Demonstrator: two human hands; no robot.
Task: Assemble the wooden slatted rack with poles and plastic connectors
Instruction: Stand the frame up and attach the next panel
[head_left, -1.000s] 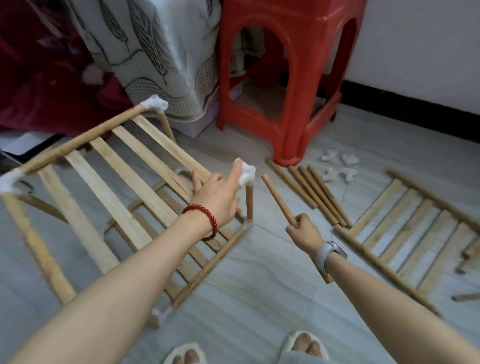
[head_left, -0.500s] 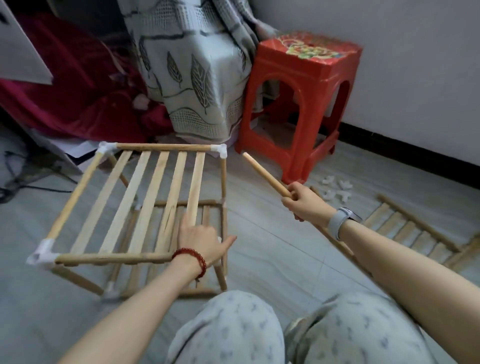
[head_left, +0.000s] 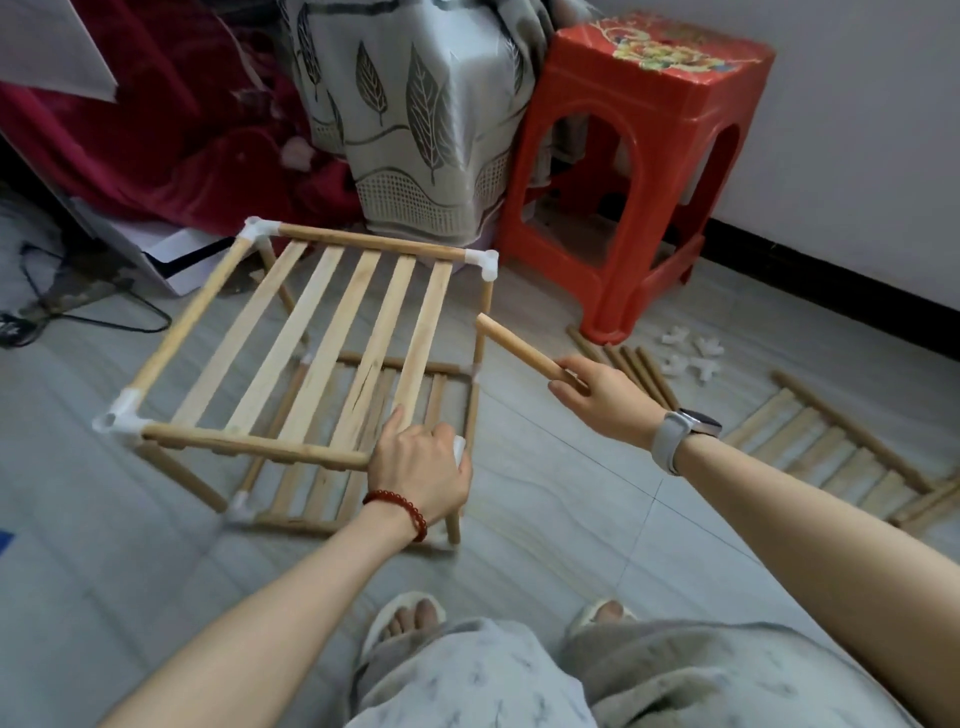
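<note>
A two-level wooden slatted rack (head_left: 311, 343) stands upright on the floor, with white plastic connectors (head_left: 480, 262) at its corners. My left hand (head_left: 421, 465) grips the near right corner of the top level and covers most of the connector there. My right hand (head_left: 602, 395) holds a short wooden pole (head_left: 519, 347) by one end; the pole points up and left towards the rack's right side, apart from it. Several loose poles (head_left: 631, 371) lie on the floor behind my right hand, with loose white connectors (head_left: 691, 356) beyond them.
A red plastic stool (head_left: 639, 171) stands at the wall behind the rack. A spare slatted panel (head_left: 836, 447) lies flat at the right. Patterned cloth (head_left: 410, 119) and red fabric (head_left: 171, 130) hang at the back left. Cables (head_left: 88, 312) trail at the far left. My knees and slippered feet fill the bottom.
The rack went from tilted to standing upright. My left hand moved from the slats to grip the near right corner. My right hand lowered the pole closer to the rack's right side.
</note>
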